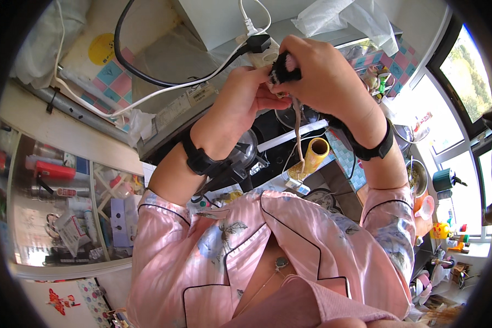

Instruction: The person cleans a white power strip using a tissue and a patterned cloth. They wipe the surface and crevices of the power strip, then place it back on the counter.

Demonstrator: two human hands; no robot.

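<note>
Both my hands are raised in front of the range hood, close together. My right hand (322,67) is closed around a fuzzy black-and-pink cloth-like thing (286,69). My left hand (246,90) meets it from the other side, its thumb by the black part and its lower fingers stretched beneath. What the left fingers grip is hidden. Below the hands hangs a thin brownish cord (298,131); its upper end is lost behind the right hand. Just behind the fingers lies a white power strip (266,57) with a black plug (258,43) and a white plug (250,28) in it.
A thick black cable (121,53) and a white cable (160,93) loop across the hood (180,106). Under my arms are a glass lid (246,147) on the black cooktop (274,156) and a yellow roll (313,153). Open windows (463,78) stand at right, a glass-front cabinet (65,205) at left.
</note>
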